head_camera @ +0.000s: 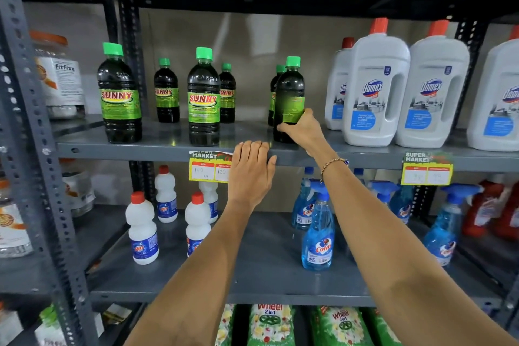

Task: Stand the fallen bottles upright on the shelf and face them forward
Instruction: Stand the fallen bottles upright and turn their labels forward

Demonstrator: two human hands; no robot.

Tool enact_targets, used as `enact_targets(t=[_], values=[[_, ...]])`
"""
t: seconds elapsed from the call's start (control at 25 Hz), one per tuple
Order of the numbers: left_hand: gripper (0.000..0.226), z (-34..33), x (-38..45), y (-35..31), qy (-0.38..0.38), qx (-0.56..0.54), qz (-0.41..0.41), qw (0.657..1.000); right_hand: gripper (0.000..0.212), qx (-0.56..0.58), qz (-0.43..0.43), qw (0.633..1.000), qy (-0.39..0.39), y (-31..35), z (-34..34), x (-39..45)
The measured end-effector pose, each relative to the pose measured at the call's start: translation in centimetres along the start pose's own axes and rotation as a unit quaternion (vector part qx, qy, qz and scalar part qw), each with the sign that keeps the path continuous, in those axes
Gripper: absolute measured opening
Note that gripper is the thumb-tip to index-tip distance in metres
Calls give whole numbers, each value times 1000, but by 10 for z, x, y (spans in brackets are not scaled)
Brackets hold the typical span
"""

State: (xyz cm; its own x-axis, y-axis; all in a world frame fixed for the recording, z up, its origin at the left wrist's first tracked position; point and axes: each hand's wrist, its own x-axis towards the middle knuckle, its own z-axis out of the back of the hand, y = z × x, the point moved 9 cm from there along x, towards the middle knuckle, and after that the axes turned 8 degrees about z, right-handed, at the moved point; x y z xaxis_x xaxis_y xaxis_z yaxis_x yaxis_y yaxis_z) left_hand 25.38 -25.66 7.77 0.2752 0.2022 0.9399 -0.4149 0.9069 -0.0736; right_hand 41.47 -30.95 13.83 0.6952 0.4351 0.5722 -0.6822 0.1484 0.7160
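Several dark Sunny bottles with green caps stand upright on the grey upper shelf [168, 146]. Two front ones [119, 98] [203, 101] show their labels forward. My right hand [302, 128] grips the lower body of the rightmost front Sunny bottle [290, 93], which stands upright near the shelf's front edge with its label turned sideways. My left hand [251, 171] rests flat, fingers together, on the shelf's front lip beside a yellow price tag [209, 167]. It holds nothing. Another Sunny bottle [276, 84] is partly hidden behind the held one.
White Domex jugs [376, 93] stand close to the right of the held bottle. White bleach bottles [141, 230] and blue Colin sprayers [318, 233] fill the lower shelf. Green Wheel bags [271, 326] lie below. A perforated upright post [31, 126] stands at left, with jars beyond.
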Motion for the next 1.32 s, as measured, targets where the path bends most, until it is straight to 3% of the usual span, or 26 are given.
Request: enact_targets(t=[0.12, 0.24, 0.36, 0.56, 0.68, 0.84, 1.32], values=[[37, -2, 0, 1, 4, 3, 3, 1000, 76, -20, 19, 1000, -6, 4, 0, 0], [37, -3, 0, 0, 2, -2, 1, 1000, 67, -24, 21, 999, -25, 5, 4, -4], [36, -3, 0, 2, 2, -6, 10, 1000, 82, -55, 43, 996, -57, 10, 10, -7], [36, -2, 0, 0, -1, -10, 9, 1000, 77, -7, -1, 1000, 5, 1, 1, -4], [36, -1, 0, 0, 5, -17, 12, 1000, 92, -43, 11, 999, 5, 3, 1, -5], [38, -1, 0, 1, 15, -16, 13, 1000, 78, -33, 0, 999, 25, 0, -5, -5], [37, 2, 1, 0, 20, -15, 9, 1000, 78, -47, 10, 999, 17, 1, -2, -8]])
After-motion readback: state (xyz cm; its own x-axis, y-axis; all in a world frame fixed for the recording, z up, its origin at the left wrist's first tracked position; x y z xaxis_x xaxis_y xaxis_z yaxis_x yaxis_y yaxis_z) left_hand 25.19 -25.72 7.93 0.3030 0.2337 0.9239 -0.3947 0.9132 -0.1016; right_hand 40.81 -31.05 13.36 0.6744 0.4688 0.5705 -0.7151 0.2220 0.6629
